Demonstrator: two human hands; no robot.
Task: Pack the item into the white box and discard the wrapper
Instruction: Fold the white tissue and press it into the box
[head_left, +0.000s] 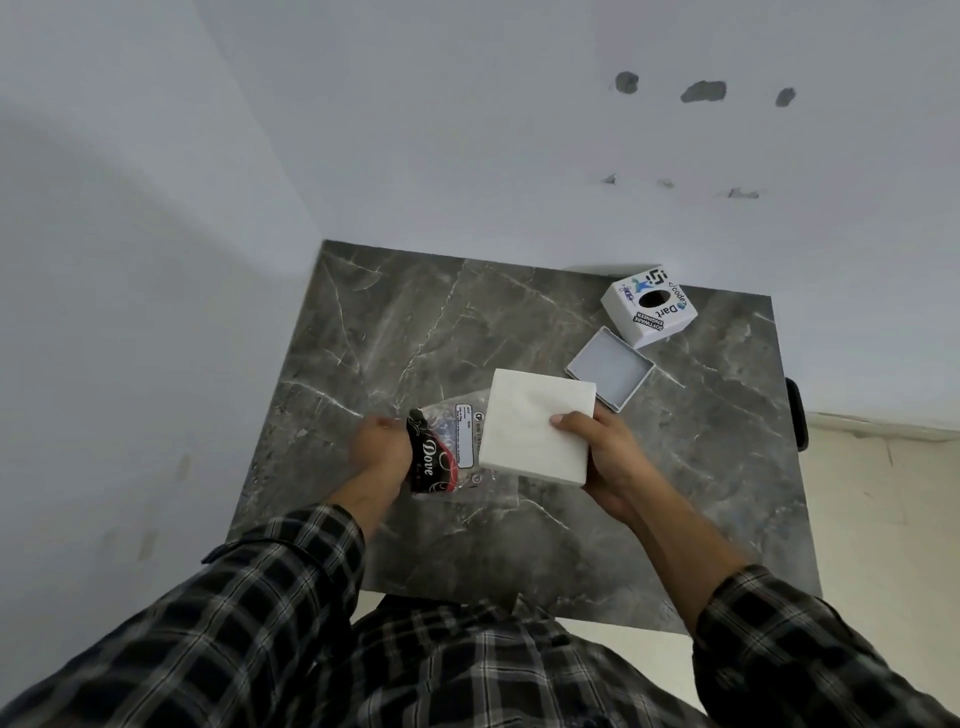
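Two hands divide the work: right hand clasps the white square tissue stack, while left hand pinches the clear printed plastic wrapper, peeling it clear.

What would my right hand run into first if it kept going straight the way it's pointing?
Probably the shallow grey square lid lying just beyond the white tissue stack held by the right hand, though depth is hard to judge.

place: plain room, likely a home | walls: bare, pale, meeting in a corner, with patched holes and scuffs | table: small, grey marble-look top, pushed into the corner | floor: light tiles | goods: Dove-branded wrapper, sticker-covered box | no tools or machines in sight
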